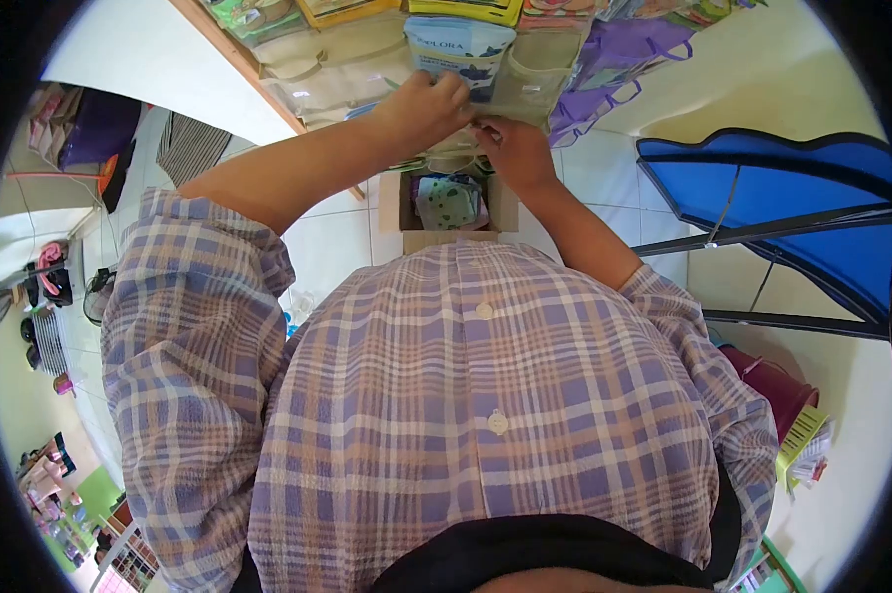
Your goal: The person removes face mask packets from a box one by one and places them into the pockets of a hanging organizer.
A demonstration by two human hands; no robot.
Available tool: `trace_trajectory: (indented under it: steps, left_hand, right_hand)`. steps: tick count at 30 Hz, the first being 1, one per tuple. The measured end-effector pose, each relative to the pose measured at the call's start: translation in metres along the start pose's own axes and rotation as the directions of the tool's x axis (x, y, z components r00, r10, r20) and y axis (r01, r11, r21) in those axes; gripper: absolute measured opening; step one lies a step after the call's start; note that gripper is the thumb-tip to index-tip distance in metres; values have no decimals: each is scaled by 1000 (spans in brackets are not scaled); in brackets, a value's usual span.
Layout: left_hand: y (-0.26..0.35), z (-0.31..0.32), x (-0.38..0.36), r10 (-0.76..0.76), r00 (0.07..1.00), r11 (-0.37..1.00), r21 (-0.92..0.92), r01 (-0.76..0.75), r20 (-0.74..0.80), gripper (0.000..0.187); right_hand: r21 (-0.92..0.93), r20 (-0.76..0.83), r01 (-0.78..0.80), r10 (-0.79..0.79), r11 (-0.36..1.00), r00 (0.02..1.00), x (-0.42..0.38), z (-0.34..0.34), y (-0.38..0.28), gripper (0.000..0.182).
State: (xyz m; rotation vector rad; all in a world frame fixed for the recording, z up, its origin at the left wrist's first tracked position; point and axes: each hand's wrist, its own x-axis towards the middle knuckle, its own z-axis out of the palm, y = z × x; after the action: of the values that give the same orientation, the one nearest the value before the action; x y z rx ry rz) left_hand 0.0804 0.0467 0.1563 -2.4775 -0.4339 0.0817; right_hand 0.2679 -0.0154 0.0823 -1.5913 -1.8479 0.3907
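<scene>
A hanging organizer with beige and clear pockets point(342, 61) spreads across the top of the view. In one pocket sits a blue and white packet point(459, 40) with dark berries printed on it. My left hand point(428, 107) is closed, its curled fingers against the packet's lower left part; what they grip is hidden. Just below and to the right, my right hand point(513, 148) has thumb and finger pinched together at the pocket's lower area. What lies in that pinch is too small to make out. The two hands nearly touch.
Below the hands, an open cardboard box point(392, 205) on the tiled floor holds green patterned packets point(448, 203). Purple bags point(604, 74) hang at the organizer's right. A blue panel with a black frame point(782, 193) stands at right, near a maroon bucket point(777, 385).
</scene>
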Motion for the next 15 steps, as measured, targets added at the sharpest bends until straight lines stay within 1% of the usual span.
trace_trajectory:
  steps: [1, 2, 4, 5, 7, 8, 10, 11, 13, 14, 15]
  left_hand:
    - [1, -2, 1, 13, 999, 999, -34, -12, 30, 44]
    - [0, -3, 2, 11, 999, 999, -38, -9, 31, 44]
    - [-2, -4, 2, 64, 997, 975, -210, -71, -38, 41]
    - [-3, -2, 4, 59, 998, 975, -213, -66, -36, 41]
    - [-5, -1, 10, 135, 975, 883, -426, -199, -176, 39]
    - [-5, -1, 12, 132, 976, 883, -427, -196, -175, 39]
    - [-9, -6, 17, 41, 948, 820, -532, -211, -314, 35]
    - [-10, -8, 15, 41, 948, 820, -531, -213, -316, 35]
    - [-16, -9, 4, -111, 954, 821, -567, -70, -278, 44]
    - [-17, -8, -3, -108, 954, 821, -567, -74, -281, 44]
    - [-17, -6, -11, -206, 941, 809, -588, 10, -268, 42]
  right_hand:
    - [-65, 26, 53, -51, 997, 998, 1, -2, 2, 27]
    - [-66, 32, 53, -51, 996, 998, 2, -3, 3, 27]
    - [12, -25, 3, -3, 1000, 1000, 4, -1, 5, 27]
    - [11, -20, 5, -5, 1000, 1000, 7, 0, 6, 27]
    - [-40, -143, 105, -110, 994, 984, 13, 1, 11, 26]
    - [-41, -140, 107, -111, 993, 984, 13, 1, 14, 26]
    - [-127, -109, 47, -61, 991, 992, 14, -1, 15, 32]
    - [-129, -111, 46, -61, 991, 992, 14, -3, 17, 32]
    - [-142, 34, -109, 115, 984, 993, 16, -9, 15, 32]
    - [-142, 31, -112, 117, 983, 993, 16, -11, 14, 32]
    - [-156, 43, -125, 133, 980, 990, 17, -14, 11, 34]
